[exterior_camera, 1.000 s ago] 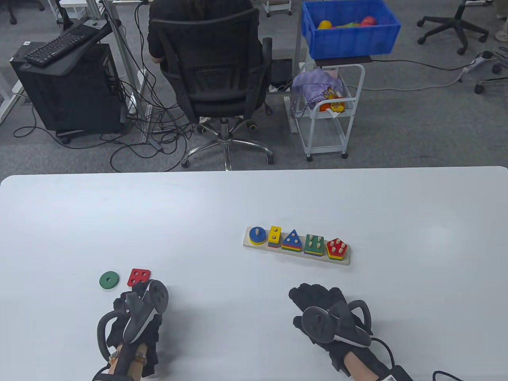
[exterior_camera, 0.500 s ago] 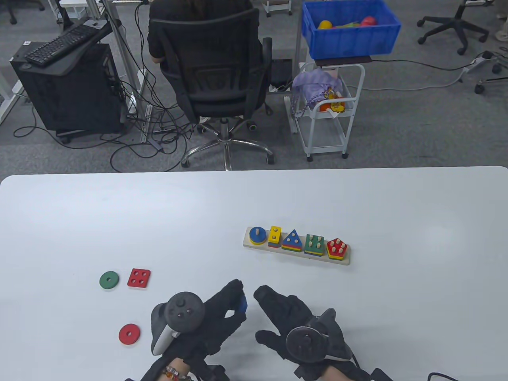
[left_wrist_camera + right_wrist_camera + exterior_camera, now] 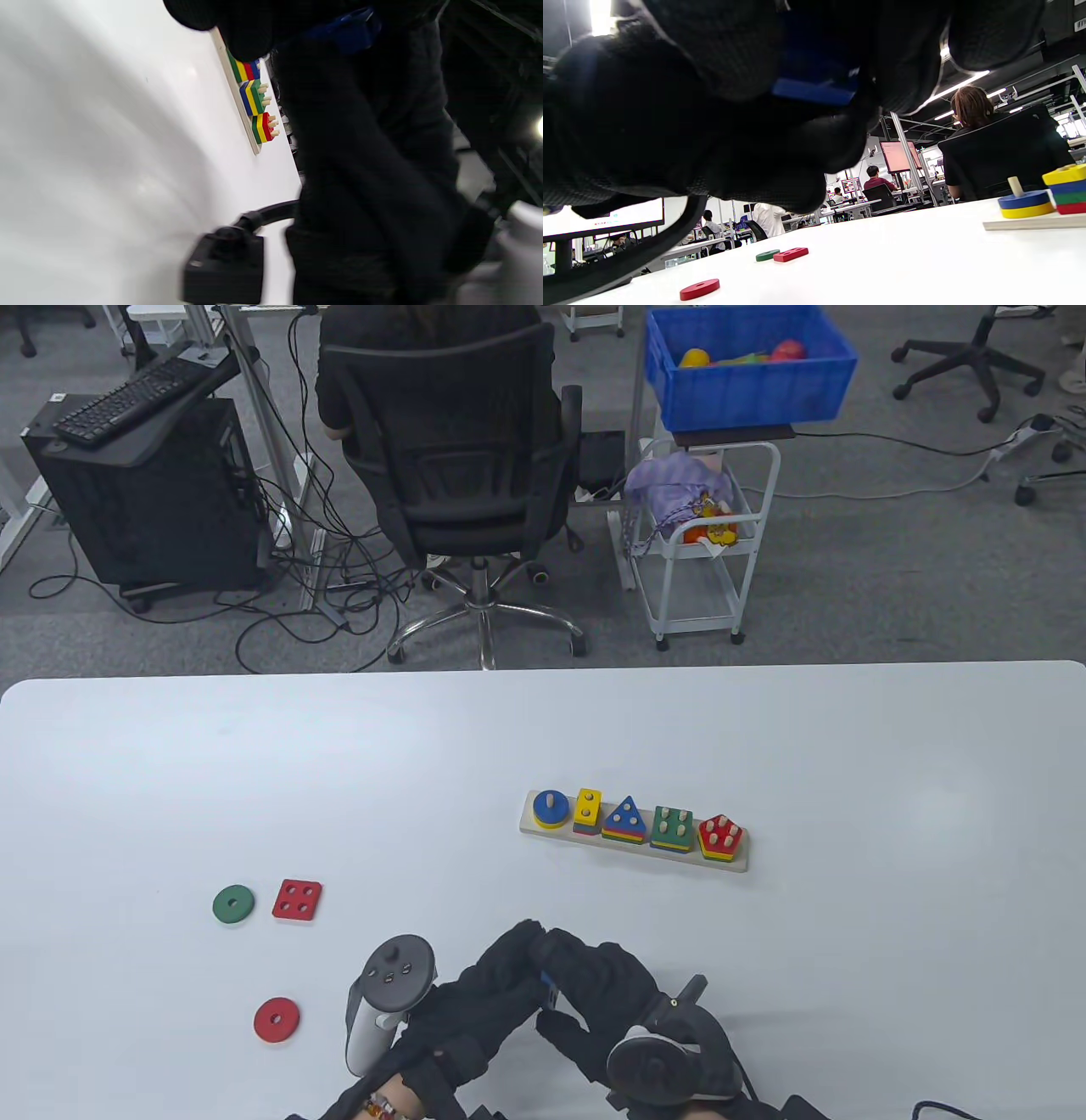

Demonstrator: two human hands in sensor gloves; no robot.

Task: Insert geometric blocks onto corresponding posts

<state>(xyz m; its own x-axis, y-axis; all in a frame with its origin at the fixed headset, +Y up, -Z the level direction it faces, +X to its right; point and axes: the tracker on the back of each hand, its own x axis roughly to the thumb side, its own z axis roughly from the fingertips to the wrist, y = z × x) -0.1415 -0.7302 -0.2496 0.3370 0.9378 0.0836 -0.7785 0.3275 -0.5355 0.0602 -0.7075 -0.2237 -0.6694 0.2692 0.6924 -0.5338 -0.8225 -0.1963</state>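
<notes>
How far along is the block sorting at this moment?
Mostly done: the board carries stacks on all five post groups. In hand: a blue block sits between the left hand and right hand, apparently mid-handover. Left: the green ring, red square and red ring lie loose on the table.

We see the wooden post board (image 3: 635, 848) lying flat on the bench, slightly angled, its pegs carrying five stacks in a row: a blue disc (image 3: 550, 809), a yellow rectangle (image 3: 587, 807), a blue triangle (image 3: 626, 815), a green square (image 3: 672, 824) and a red pentagon (image 3: 721, 835), each topping layers of other colours. Well apart to the left lie a green ring (image 3: 233, 904) and, just beside it, a red four-hole square (image 3: 297, 899). A red ring (image 3: 277, 1020) lies nearer us. A blue block (image 3: 548, 989), mostly hidden, sits between both hands' fingers.
</notes>
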